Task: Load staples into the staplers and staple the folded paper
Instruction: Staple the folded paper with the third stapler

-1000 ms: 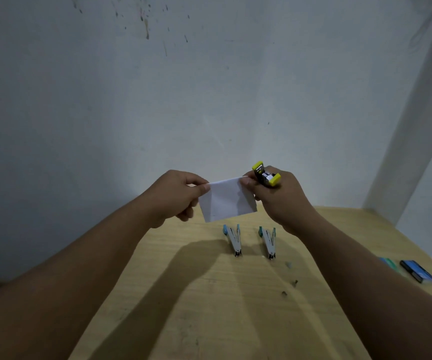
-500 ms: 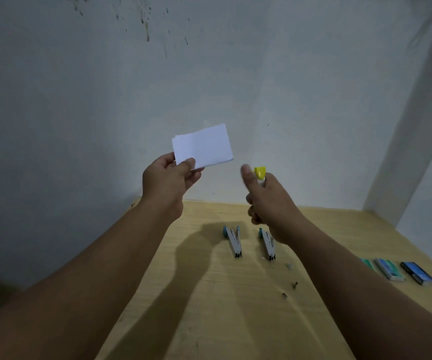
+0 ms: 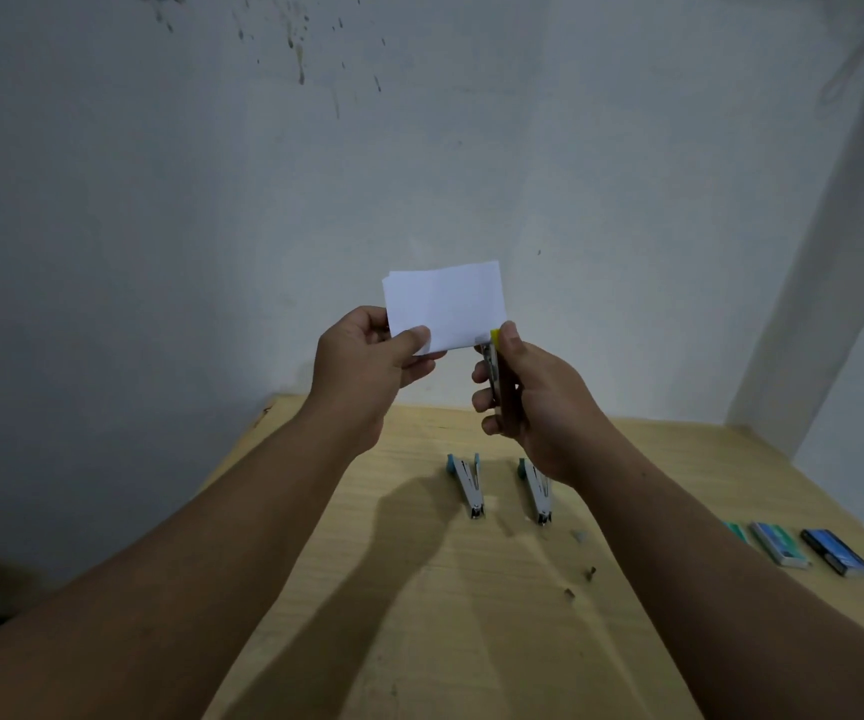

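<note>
the folded paper point(image 3: 445, 306) is up in the air above the table point(image 3: 419, 641). the left hand point(image 3: 362, 361) pinches its bottom left corner to keep it steady. the right hand point(image 3: 528, 397) is wrapped around a yellow stapler point(image 3: 492, 363), nose at the paper's bottom right corner, likely to staple there. two blue staplers point(image 3: 468, 483) lie open on the table below the paper, maybe waiting for staples. small boxes point(image 3: 778, 550) sit far right; i can't see inside them.
</note>
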